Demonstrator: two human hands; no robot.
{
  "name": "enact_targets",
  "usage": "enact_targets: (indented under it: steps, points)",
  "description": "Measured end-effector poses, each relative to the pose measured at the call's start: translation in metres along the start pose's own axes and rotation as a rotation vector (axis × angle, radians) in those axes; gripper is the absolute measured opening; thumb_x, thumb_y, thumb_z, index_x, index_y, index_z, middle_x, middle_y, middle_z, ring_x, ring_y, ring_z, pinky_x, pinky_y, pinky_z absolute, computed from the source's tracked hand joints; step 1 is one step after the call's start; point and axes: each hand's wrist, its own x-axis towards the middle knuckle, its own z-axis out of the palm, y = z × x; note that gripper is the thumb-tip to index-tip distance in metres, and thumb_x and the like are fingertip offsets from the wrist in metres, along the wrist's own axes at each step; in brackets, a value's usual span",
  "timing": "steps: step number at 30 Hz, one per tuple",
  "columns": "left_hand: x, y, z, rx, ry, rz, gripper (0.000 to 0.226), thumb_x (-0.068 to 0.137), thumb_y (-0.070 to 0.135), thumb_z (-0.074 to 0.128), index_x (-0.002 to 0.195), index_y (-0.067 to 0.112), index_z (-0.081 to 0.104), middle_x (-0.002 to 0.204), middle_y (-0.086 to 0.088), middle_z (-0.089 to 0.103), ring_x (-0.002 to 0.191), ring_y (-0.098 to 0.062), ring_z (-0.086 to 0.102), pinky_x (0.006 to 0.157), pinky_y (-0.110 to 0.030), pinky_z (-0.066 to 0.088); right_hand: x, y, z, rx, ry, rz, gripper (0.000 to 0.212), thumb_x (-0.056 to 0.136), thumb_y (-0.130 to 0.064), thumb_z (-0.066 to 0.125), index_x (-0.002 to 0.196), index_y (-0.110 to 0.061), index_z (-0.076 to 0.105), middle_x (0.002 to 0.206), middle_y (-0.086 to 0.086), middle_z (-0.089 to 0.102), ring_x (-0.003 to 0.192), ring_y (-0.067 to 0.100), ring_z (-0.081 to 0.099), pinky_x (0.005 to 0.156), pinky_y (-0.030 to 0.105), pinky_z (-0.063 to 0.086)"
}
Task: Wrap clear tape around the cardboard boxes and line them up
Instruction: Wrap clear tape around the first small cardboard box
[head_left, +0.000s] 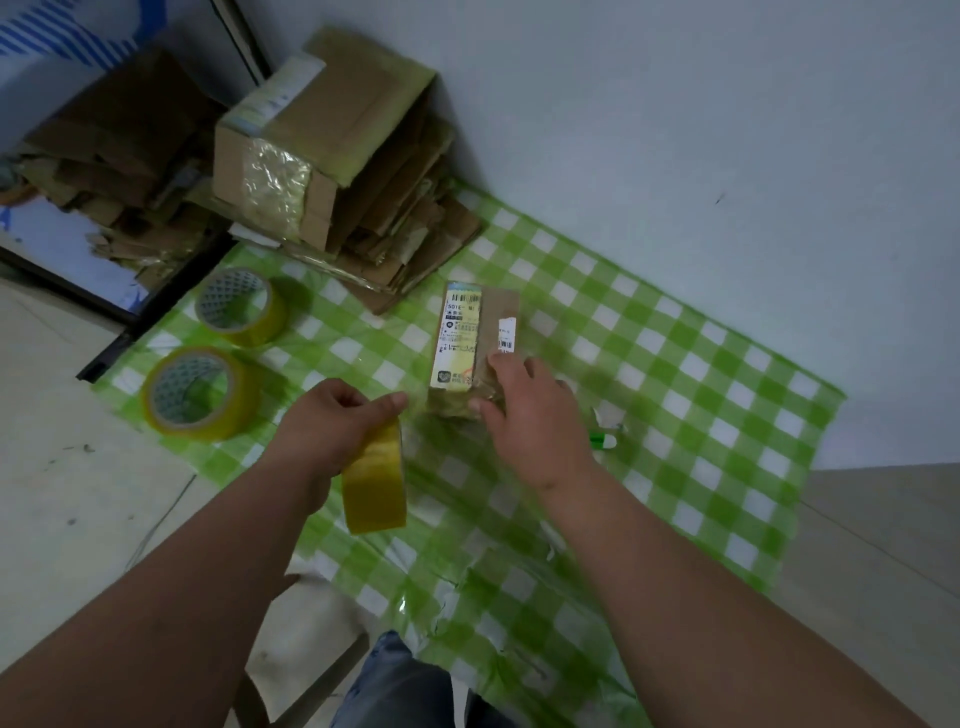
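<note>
A small cardboard box (475, 338) with a white shipping label lies on the green checked cloth (675, 395). My right hand (530, 410) rests on its near end, fingers spread over the top and side. My left hand (337, 421) grips a yellowish roll of clear tape (375, 480), held on edge just left of the box. A thin strip of tape seems to run from the roll to the box, but blur hides it.
Two more tape rolls (240, 306) (200, 395) lie flat at the cloth's left edge. A larger taped box (311, 150) sits on a pile of flattened cardboard (405, 244) at the back. A small green-and-white object (602, 441) lies right of my right hand. My knee (400, 680) is below.
</note>
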Motion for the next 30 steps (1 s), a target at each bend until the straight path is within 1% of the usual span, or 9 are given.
enact_targets:
  steps: [5, 8, 12, 14, 17, 21, 23, 26, 30]
  points:
    - [-0.013, -0.009, -0.02, -0.069, 0.01, 0.017, 0.045, 0.082, 0.044, 0.076, 0.092, 0.003, 0.058, 0.081, -0.01, 0.057, 0.071, -0.024, 0.052, 0.062, -0.035, 0.042, -0.025, -0.015, 0.024, 0.012, -0.09, 0.03, 0.052, 0.097, -0.021, 0.053, 0.146, -0.021, 0.033, 0.125, 0.014, 0.054, 0.101, 0.032, 0.059, 0.085, 0.043, 0.052]
    - [-0.02, -0.016, -0.024, -0.079, 0.028, 0.049, 0.034, 0.092, 0.038, 0.066, 0.097, 0.005, 0.062, 0.084, -0.012, 0.057, 0.073, -0.024, 0.052, 0.065, -0.038, 0.042, -0.035, -0.017, 0.027, 0.008, -0.159, 0.03, 0.065, 0.099, -0.027, 0.052, 0.156, -0.025, 0.02, 0.129, 0.012, 0.051, 0.107, 0.03, 0.058, 0.092, 0.043, 0.05]
    - [-0.031, -0.021, -0.017, -0.089, 0.059, 0.077, 0.012, 0.092, 0.023, 0.06, 0.089, 0.013, 0.064, 0.082, -0.011, 0.059, 0.071, -0.025, 0.051, 0.065, -0.038, 0.042, -0.044, -0.018, 0.02, -0.024, -0.034, 0.058, 0.072, 0.091, -0.031, 0.057, 0.154, -0.03, 0.022, 0.129, 0.002, 0.045, 0.115, 0.022, 0.051, 0.1, 0.042, 0.043]
    - [-0.037, -0.023, -0.013, -0.124, 0.048, 0.084, 0.011, 0.092, 0.024, 0.06, 0.087, 0.015, 0.064, 0.08, -0.01, 0.06, 0.07, -0.024, 0.052, 0.064, -0.038, 0.043, -0.05, -0.022, 0.015, 0.047, 0.045, 0.097, 0.069, 0.082, -0.029, 0.059, 0.147, -0.026, 0.037, 0.126, 0.0, 0.045, 0.115, 0.021, 0.049, 0.1, 0.044, 0.042]
    - [-0.044, -0.024, -0.008, -0.211, 0.029, 0.086, 0.012, 0.094, 0.023, 0.06, 0.087, 0.014, 0.063, 0.079, -0.008, 0.059, 0.071, -0.023, 0.051, 0.063, -0.038, 0.042, -0.065, -0.035, 0.013, 0.36, 0.027, 0.11, 0.044, 0.072, -0.029, 0.056, 0.114, -0.02, 0.061, 0.109, -0.002, 0.058, 0.1, 0.017, 0.057, 0.091, 0.037, 0.046]
    - [-0.051, -0.024, -0.007, -0.433, 0.02, 0.024, 0.014, 0.096, 0.023, 0.06, 0.082, 0.019, 0.06, 0.074, -0.005, 0.055, 0.06, -0.019, 0.048, 0.052, -0.028, 0.04, -0.084, -0.065, 0.006, 0.859, -0.149, 0.131, 0.028, 0.079, -0.034, 0.056, 0.084, -0.008, 0.065, 0.079, 0.004, 0.06, 0.073, 0.011, 0.054, 0.068, 0.022, 0.043]
    - [-0.054, -0.022, -0.009, -0.516, 0.019, -0.005, 0.018, 0.097, 0.025, 0.061, 0.08, 0.018, 0.058, 0.064, -0.001, 0.052, 0.049, -0.014, 0.043, 0.043, -0.025, 0.035, -0.091, -0.074, 0.006, 0.876, -0.239, 0.099, 0.029, 0.088, -0.041, 0.064, 0.082, -0.013, 0.063, 0.072, -0.006, 0.054, 0.066, 0.002, 0.05, 0.064, 0.016, 0.04]
    - [-0.059, -0.018, -0.011, -0.535, 0.054, 0.02, 0.021, 0.095, 0.025, 0.065, 0.077, 0.017, 0.059, 0.066, -0.003, 0.054, 0.049, -0.014, 0.042, 0.042, -0.024, 0.036, -0.094, -0.076, 0.009, 0.758, -0.307, 0.073, 0.017, 0.094, -0.027, 0.067, 0.082, -0.034, 0.057, 0.074, -0.013, 0.057, 0.067, -0.004, 0.053, 0.066, 0.017, 0.043]
    - [-0.064, -0.019, -0.013, -0.507, 0.126, 0.048, 0.022, 0.092, 0.026, 0.069, 0.073, 0.017, 0.061, 0.066, 0.002, 0.054, 0.055, -0.014, 0.039, 0.058, -0.029, 0.035, -0.091, -0.074, -0.006, 0.717, -0.261, 0.077, 0.014, 0.094, -0.025, 0.065, 0.081, -0.026, 0.06, 0.077, -0.004, 0.061, 0.073, 0.009, 0.057, 0.072, 0.031, 0.048]
